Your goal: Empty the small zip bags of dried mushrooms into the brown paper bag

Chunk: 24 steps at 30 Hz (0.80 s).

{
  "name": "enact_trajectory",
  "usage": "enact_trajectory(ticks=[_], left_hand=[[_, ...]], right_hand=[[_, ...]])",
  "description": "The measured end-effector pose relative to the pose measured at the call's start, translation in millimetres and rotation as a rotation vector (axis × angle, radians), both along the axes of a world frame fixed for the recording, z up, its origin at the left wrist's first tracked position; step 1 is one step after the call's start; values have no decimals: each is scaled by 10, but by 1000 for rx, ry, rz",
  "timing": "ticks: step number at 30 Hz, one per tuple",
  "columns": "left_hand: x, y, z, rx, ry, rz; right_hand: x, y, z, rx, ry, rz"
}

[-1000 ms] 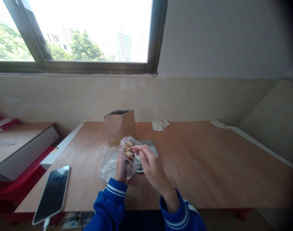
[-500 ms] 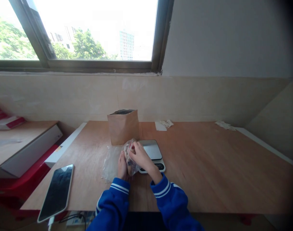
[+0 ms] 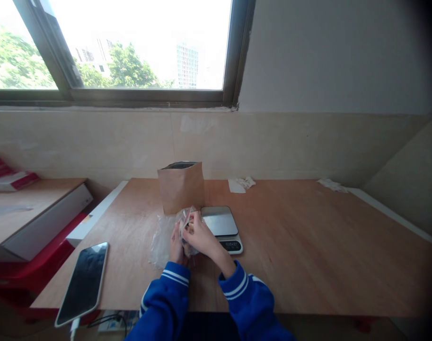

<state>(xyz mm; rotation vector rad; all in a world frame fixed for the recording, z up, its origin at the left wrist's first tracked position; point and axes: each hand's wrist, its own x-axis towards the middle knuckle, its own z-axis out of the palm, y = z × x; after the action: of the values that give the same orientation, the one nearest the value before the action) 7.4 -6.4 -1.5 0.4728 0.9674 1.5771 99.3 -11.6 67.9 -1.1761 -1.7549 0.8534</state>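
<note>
On the table point(image 3: 308, 237), left to right: a phone point(image 3: 81, 284) lies at the near left, face up, and a crumpled plastic sheet point(image 3: 162, 245) lies beside the hands. The left hand point(image 3: 176, 248) stands with fingers upright against the left side of a zip bag point(image 3: 186, 232), which holds pale pieces, mostly hidden. The right hand point(image 3: 201, 239) presses over the bag from the right, fingers closed on it; the exact pinch is hidden. Change: the right hand now sits further left, clear of the scale point(image 3: 219, 221). The bag is held just above the table, near a paper bag point(image 3: 180, 188).
</note>
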Motion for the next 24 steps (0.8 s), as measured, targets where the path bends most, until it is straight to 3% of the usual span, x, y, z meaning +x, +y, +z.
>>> enact_trajectory(ticks=[3,10,17,21,24], left_hand=[[25,-18,47,4,28,67],[44,-56,82,76,61,-57],[-19,-52,76,14,-26,-31],[-44,-32,61,97,-159,-55],[-59,-20,19,77,-146,13]], right_hand=[[56,35,-45,-54,2,58],[198,126,-127,-203,107,108],[146,58,-120,-111,220,17],[187,8,128,-11,283,86],[220,85,541,136,291,148]])
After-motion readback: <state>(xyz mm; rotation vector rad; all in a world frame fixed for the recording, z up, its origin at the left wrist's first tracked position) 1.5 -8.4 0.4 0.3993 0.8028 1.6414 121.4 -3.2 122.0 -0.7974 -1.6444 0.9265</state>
